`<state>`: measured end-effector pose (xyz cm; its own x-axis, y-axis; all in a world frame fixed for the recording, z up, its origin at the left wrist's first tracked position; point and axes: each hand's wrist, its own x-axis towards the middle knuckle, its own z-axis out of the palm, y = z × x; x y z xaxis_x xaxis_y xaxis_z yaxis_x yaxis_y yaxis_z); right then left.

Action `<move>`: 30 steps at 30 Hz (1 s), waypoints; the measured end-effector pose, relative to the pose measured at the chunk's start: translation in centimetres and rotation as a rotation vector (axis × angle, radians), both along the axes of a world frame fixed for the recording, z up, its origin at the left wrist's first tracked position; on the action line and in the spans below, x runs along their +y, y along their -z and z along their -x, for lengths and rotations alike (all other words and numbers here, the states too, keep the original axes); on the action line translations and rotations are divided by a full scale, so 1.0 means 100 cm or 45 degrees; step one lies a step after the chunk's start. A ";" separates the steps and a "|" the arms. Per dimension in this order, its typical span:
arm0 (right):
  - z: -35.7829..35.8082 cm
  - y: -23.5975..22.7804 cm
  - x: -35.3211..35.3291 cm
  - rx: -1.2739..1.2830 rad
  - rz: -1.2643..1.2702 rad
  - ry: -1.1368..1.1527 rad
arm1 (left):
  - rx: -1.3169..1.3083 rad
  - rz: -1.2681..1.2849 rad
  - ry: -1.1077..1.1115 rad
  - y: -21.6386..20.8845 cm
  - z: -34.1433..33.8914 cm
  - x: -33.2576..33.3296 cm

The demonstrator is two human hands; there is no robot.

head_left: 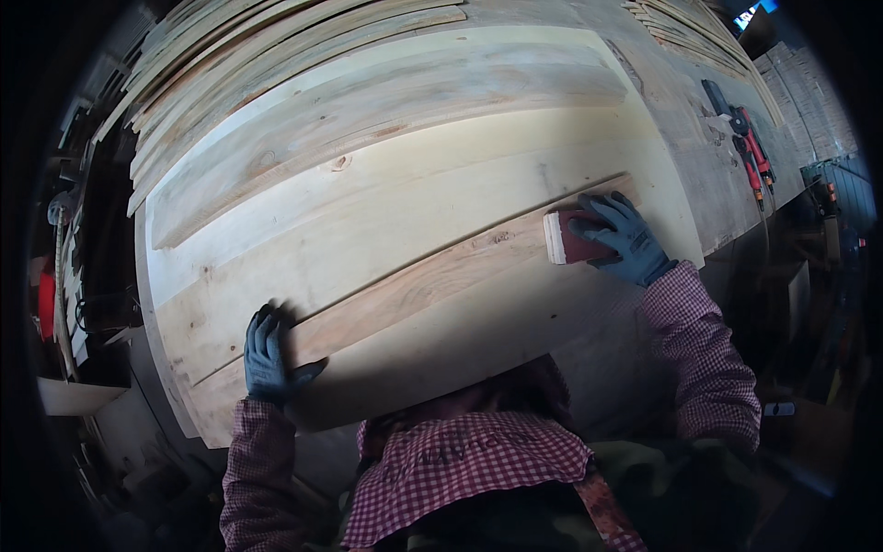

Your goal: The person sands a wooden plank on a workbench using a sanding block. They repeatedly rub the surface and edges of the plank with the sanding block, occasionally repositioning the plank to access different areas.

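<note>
A long narrow wooden board (432,276) with visible grain lies slantwise across the light panel in front of me. My left hand (267,361), in a blue-grey glove with dark fingertips, rests on the board's left part, its fingers stretched out and the thumb spread to the right. Near the board's right end, my right hand (630,241), gloved alike, is closed over a sanding block (572,241). Dark red abrasive sheet wraps the block, and a whitish layered end faces left. The block's underside is hidden against the wood.
Another pale board (386,115) lies farther back on the panel. Stacked thin wood strips (267,46) fill the far left, with more strips (690,37) at the far right. On the table's right side sits a red and black tool (750,147), close to the edge.
</note>
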<state>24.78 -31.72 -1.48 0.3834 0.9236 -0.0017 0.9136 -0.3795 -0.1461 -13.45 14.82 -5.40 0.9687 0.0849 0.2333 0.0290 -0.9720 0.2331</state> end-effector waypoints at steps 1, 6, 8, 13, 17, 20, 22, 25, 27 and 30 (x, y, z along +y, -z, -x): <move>0.001 -0.002 -0.004 0.014 0.017 -0.009 | 0.003 0.021 -0.006 -0.001 -0.003 -0.001; 0.058 -0.002 0.069 0.122 -0.051 -0.256 | 0.014 -0.012 -0.021 0.004 0.004 0.002; 0.061 -0.003 0.075 0.169 -0.139 -0.294 | 0.002 0.010 -0.011 0.004 0.004 0.003; 0.011 -0.014 -0.012 0.018 0.096 -0.059 | -0.015 0.026 0.019 0.000 -0.001 0.000; 0.025 -0.009 0.004 0.084 0.087 -0.061 | -0.027 -0.017 0.039 -0.006 -0.009 -0.004; 0.074 -0.013 0.082 0.017 0.035 -0.252 | -0.023 -0.016 0.023 -0.006 -0.008 -0.002; 0.104 -0.012 0.121 0.085 0.097 -0.280 | -0.040 0.005 0.015 0.001 0.000 0.002; 0.102 -0.012 0.112 0.086 0.037 -0.260 | -0.006 0.012 0.011 -0.006 -0.004 0.000; 0.078 -0.007 0.073 0.026 0.046 -0.096 | -0.014 0.001 0.021 -0.007 -0.004 -0.001; 0.021 -0.009 -0.005 -0.035 0.157 0.303 | -0.060 0.006 0.059 -0.005 -0.009 -0.001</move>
